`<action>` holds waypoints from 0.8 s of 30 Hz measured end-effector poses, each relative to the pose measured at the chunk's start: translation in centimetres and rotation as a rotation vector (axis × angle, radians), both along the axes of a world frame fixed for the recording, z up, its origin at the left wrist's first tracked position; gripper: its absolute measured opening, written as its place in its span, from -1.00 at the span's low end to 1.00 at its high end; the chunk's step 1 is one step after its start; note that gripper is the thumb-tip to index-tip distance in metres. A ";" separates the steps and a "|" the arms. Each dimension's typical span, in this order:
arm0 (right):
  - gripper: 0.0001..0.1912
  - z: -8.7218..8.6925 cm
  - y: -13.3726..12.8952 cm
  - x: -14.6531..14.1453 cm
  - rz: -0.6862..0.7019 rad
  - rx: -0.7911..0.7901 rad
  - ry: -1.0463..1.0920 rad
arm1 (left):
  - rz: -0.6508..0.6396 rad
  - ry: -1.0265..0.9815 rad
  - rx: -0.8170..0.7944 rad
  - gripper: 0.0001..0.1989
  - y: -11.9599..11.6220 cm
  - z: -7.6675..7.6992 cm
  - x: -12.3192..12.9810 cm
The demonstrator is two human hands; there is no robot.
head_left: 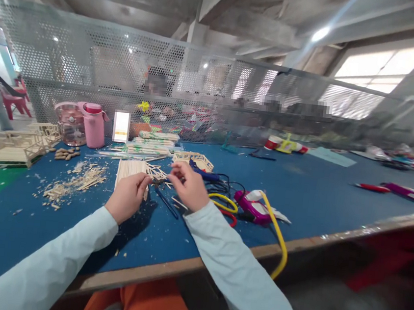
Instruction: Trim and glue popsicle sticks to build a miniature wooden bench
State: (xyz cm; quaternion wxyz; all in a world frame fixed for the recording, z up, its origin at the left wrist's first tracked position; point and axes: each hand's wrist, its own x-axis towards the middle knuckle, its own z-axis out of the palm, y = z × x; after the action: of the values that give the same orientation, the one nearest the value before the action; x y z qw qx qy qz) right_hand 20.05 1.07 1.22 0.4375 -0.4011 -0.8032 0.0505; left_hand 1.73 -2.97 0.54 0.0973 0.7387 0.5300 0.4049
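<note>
The left hand [126, 197] has its thumb and forefinger brought close together, and the right hand [191, 189] faces it with fingers curled inward and their tips near the thumb; whether either pinches a thin piece, I cannot tell. Between and just beyond the fingertips lie loose sticks [160, 172], and the pale stick panel [130, 168] sits just past the left fingers, flat on the blue tabletop [300, 184]. The step in hand looks to be fine fingertip work beside the panel. From this pose, a next move would call for a light, exact pinch, with the wrists kept off the blue-handled tool [167, 202] lying between the hands, nearer the person. Just beyond the right fingers is a low stick tray [196, 161]; to the right of that hand are a yellow cable [280, 236] and a magenta device [255, 208]. Left of the left fingers are scattered stick scraps [76, 184] and, farther off, peanuts in shells [67, 153]. Wrapped stick bundles [152, 144] lie beyond the panel, with a pink bottle [94, 128] to their left.
</note>
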 end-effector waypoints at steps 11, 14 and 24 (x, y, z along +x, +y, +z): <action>-0.53 -2.7 -2.2 11.5 -0.141 -0.206 -0.417 | -0.052 -0.275 0.036 -0.70 -0.2 -0.9 -0.5; -0.53 -1.3 -3.2 11.4 -0.169 -0.220 -0.276 | -0.088 -0.359 -0.021 -0.68 -0.2 -1.0 -0.4; -0.71 1.1 -3.2 -1.0 0.297 -0.596 0.592 | -0.132 -0.545 -0.047 -0.66 0.8 -1.0 -1.1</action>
State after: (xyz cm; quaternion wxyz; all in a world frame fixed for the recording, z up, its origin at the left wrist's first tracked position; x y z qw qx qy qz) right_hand 19.08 -2.15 2.31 0.5021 -0.3583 -0.6425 0.4547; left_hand 0.66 -2.20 -0.45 0.2797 0.6331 0.4442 0.5689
